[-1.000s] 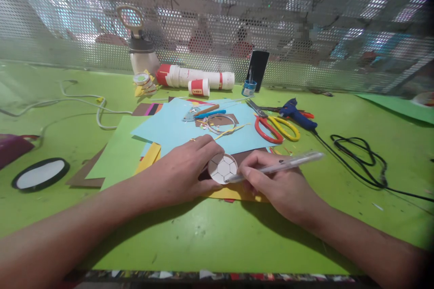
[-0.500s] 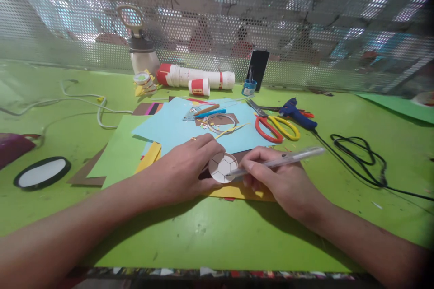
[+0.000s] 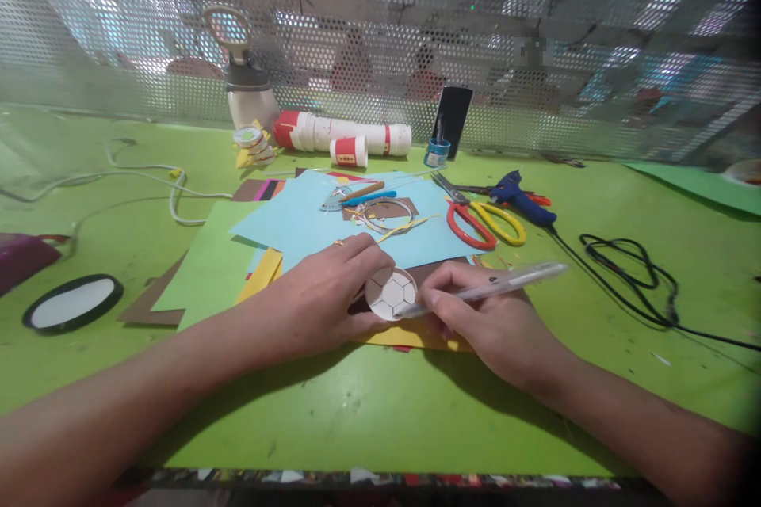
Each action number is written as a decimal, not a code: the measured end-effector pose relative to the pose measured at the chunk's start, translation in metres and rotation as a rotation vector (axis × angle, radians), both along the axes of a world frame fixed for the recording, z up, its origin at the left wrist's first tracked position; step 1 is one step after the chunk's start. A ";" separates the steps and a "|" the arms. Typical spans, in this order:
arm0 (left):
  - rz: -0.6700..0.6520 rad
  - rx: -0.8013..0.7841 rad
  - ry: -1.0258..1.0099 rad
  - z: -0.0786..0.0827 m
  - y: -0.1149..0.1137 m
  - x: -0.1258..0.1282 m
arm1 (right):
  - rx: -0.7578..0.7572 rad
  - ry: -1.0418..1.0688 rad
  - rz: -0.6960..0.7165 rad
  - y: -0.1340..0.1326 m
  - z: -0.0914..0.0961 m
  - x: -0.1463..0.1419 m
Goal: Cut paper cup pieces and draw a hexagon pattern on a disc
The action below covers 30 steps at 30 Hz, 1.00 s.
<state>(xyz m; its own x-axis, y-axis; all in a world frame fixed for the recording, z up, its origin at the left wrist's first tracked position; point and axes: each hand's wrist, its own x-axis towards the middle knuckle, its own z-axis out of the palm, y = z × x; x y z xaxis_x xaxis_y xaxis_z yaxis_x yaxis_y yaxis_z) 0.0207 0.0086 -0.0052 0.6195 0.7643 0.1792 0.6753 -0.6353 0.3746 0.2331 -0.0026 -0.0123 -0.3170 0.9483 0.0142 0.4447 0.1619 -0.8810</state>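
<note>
My left hand (image 3: 338, 289) is closed on the edge of a small round white disc (image 3: 389, 291), with thumb below and fingers above. Dark lines on the disc's face form a soccer-ball pattern. In my right hand (image 3: 476, 309) is a clear-barrelled pen (image 3: 511, 280), pinched between thumb and fingers. Its tip touches the disc near the lower edge. Beneath both hands lie brown and yellow paper sheets (image 3: 392, 335). Light blue paper (image 3: 285, 218) spreads just beyond them.
Scissors (image 3: 481, 222) with red and yellow handles lie right of the blue paper, beside a blue glue gun (image 3: 523, 198) with a black cord. White-and-red paper cups (image 3: 350, 135), a phone (image 3: 453, 123) and a small blue pot (image 3: 437, 153) stand along the perforated metal screen (image 3: 380, 32).
The pen tip has shifted slightly down towards the disc's lower edge, and a short dark line shows there. My left hand keeps its hold on the disc.
</note>
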 end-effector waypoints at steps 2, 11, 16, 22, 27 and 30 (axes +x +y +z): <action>0.001 0.001 -0.003 0.000 0.000 0.000 | -0.011 -0.004 0.002 0.000 0.000 0.000; -0.008 0.014 -0.006 -0.002 0.001 0.000 | -0.061 0.061 0.027 -0.001 0.003 0.001; -0.004 -0.005 0.003 0.000 0.000 0.001 | -0.024 0.087 0.015 0.001 0.003 0.000; -0.006 0.001 0.009 -0.001 0.001 0.000 | -0.033 0.031 0.010 0.001 0.002 0.001; -0.009 0.007 0.012 -0.001 0.001 0.000 | -0.061 0.000 0.021 0.000 0.001 0.001; -0.013 0.007 0.007 -0.001 0.001 0.000 | -0.077 0.000 0.020 0.000 0.001 0.000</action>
